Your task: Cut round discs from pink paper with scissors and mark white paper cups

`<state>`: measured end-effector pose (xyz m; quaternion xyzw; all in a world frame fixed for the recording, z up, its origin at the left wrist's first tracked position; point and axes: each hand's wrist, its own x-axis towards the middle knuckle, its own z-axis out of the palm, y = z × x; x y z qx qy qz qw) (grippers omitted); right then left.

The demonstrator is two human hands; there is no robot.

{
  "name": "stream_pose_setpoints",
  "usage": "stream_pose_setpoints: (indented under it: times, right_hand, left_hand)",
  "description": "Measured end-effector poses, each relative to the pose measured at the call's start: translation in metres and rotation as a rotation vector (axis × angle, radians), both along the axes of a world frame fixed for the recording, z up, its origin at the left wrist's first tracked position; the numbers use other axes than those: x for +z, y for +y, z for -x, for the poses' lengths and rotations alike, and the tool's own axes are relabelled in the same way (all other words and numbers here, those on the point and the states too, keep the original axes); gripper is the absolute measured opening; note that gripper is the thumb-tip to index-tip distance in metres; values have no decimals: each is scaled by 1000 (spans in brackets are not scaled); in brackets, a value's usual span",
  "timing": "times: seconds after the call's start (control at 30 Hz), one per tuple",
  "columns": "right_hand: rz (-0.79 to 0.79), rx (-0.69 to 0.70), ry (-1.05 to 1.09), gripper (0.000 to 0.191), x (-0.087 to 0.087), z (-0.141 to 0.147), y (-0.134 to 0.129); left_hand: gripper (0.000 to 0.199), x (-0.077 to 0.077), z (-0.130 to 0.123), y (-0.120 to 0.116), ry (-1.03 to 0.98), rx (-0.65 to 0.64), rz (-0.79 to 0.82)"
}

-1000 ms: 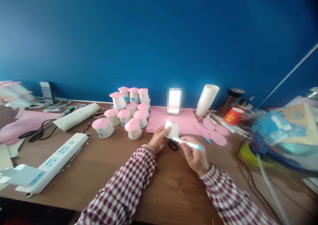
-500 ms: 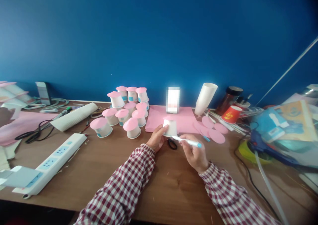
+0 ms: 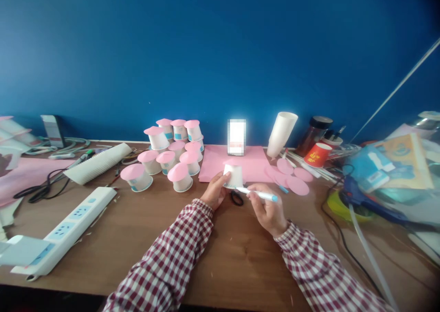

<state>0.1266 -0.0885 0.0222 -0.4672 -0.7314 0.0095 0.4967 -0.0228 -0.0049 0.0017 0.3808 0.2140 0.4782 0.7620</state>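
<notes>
An upside-down white paper cup [image 3: 234, 176] is gripped at its left side by my left hand [image 3: 214, 190]. Small blue marks run along the cup's lower rim. My right hand [image 3: 267, 209] holds a white marker with a light blue end [image 3: 259, 194], its tip at the right of the cup's rim. Below the cup lie black scissor handles [image 3: 237, 197]; the rest of them is hidden. Behind the cup, a pink paper sheet [image 3: 213, 158] lies on the table, with several pink paper discs [image 3: 297, 186] to its right. A blue marker cap [image 3: 283, 189] sits near the discs.
At left stand several upturned cups with pink tops [image 3: 180, 176], a corrugated white roll [image 3: 99, 163] and a power strip [image 3: 77, 225]. To the right are stacked white cups [image 3: 282, 130], a red cup [image 3: 318, 156], a dark jar [image 3: 313, 135] and a blue glue gun [image 3: 367, 199].
The blue marks along the cup's rim show more clearly now. The whole view has shifted slightly; both hands keep their grips on cup and marker.
</notes>
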Motion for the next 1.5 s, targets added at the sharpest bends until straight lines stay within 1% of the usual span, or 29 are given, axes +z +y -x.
stream_pose_setpoints:
  times: [0.2,0.4,0.67,0.93,1.13,1.33,1.5]
  right_hand:
    - [-4,-32,54,11,-2,-1,0]
    - [16,-19,31,10,-2,-1,0]
    - [-11,-69,37,12,-1,-2,1]
    - [11,-18,15,14,0,-2,0]
    - [40,-2,19,12,-1,-1,0]
    - [8,13,-3,12,0,0,-1]
    - [-9,-20,2,13,1,-1,0]
  left_hand:
    - [25,-2,0,2,-19,-5,8]
    - [27,-3,0,2,-6,17,22]
    - [30,-3,0,2,-9,6,38]
    - [30,0,0,0,-18,2,35]
    - [29,0,-1,-2,-30,-23,108]
    - [30,-1,0,-3,11,-29,17]
    - [30,0,0,-4,30,-30,27]
